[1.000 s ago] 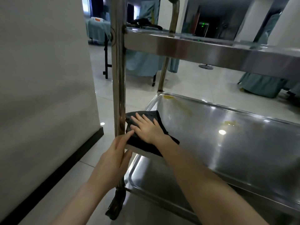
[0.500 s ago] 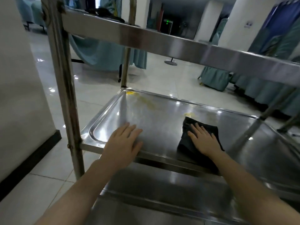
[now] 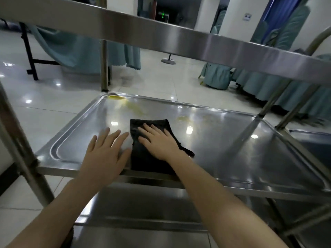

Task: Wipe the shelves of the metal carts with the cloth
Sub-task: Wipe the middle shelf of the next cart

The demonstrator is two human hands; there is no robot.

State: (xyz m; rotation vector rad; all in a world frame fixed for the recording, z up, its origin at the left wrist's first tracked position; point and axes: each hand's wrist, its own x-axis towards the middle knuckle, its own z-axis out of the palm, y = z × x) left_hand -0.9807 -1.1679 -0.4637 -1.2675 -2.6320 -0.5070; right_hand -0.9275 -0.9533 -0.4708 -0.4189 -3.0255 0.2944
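The black cloth (image 3: 149, 162) lay on the middle shelf (image 3: 232, 154), near its front edge. The right grip (image 3: 159, 142) pressed flat on it, fingers spread. The left grip (image 3: 105, 154) lay flat on the shelf, fingers straight, beside the cloth. Yellow smears (image 3: 133, 107) sat by the shelf's back edge.

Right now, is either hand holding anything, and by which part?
Nothing is gripped. The right hand presses flat on the middle of the black cloth; the left hand rests on the shelf.
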